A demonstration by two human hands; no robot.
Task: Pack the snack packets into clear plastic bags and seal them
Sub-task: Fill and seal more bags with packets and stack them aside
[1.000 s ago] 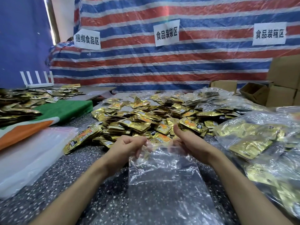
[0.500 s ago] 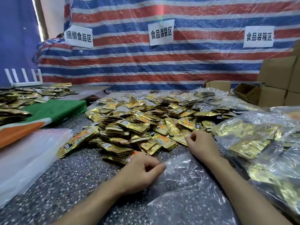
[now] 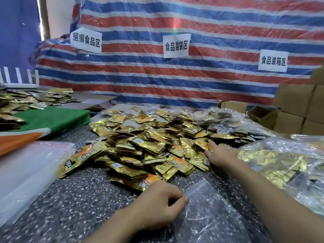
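One striped tarp [image 3: 175, 79] across the whole back. Below it, speckled table [image 3: 78, 199], bare towards the front. Hundreds of gold snack packets [image 3: 149, 144] heaped at mid-table. Filled bags [image 3: 280, 160] piled at the right edge. Nearest, flat and empty on the table, clear plastic bag [image 3: 210, 223], its far-left corner pinched between curled fingers and thumb of left hand [image 3: 157, 206]. Right hand [image 3: 219, 153] laid on the heap's right side, well apart from the bag, fingertips buried among packets; grip or mere touch, impossible to tell.

Bright, even light; rainbow flare on the striped tarp [image 3: 175, 26]; wide-angle bowing at edges
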